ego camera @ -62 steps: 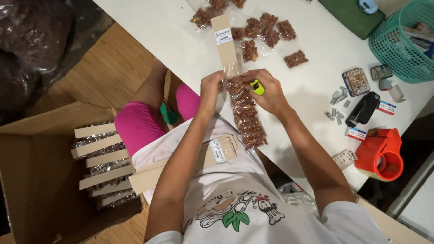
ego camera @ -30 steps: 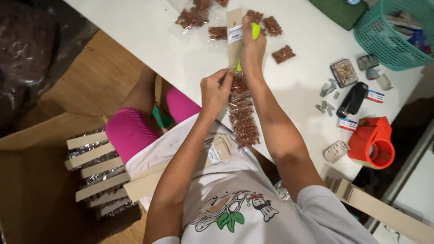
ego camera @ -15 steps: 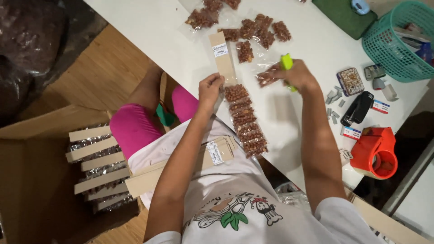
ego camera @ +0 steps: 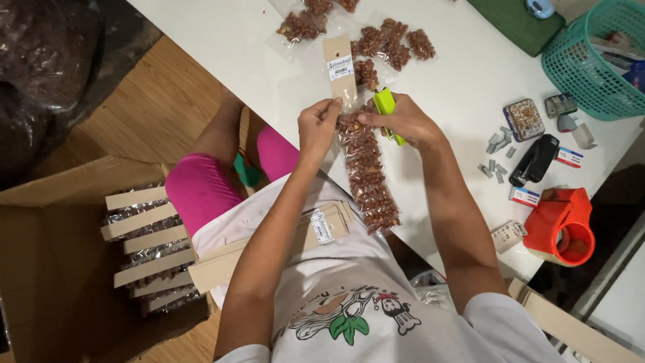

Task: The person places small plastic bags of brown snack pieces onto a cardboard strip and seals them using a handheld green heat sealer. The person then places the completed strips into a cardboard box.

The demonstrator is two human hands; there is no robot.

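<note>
Lying lengthwise across the near edge of the white table (ego camera: 222, 47), a long strip of clear plastic packets filled with brown nuts (ego camera: 368, 176) was held at its upper end by both hands. The strip's top was pinched between the thumb and fingers of the left hand (ego camera: 317, 126), which was closed on the plastic just below a tan cardboard header card with a white label (ego camera: 340, 70). The right hand (ego camera: 403, 122) was closed around a lime-green plastic stapler (ego camera: 385, 107), whose nose was set against the strip's top, just beside the card's lower edge. The strip's lower end hung over the table edge toward the lap, where a stack of further tan header cards (ego camera: 295, 235) rested.

Loose clear packets of nuts (ego camera: 396, 42) were scattered on the table beyond the card. To the right were seen a black stapler (ego camera: 534, 160), small grey staple blocks (ego camera: 496, 156), a red tape dispenser (ego camera: 561, 227) and a teal plastic basket (ego camera: 591, 60). On the floor at the left, an open brown cardboard box (ego camera: 54, 269) was filled with finished strips topped by header cards.
</note>
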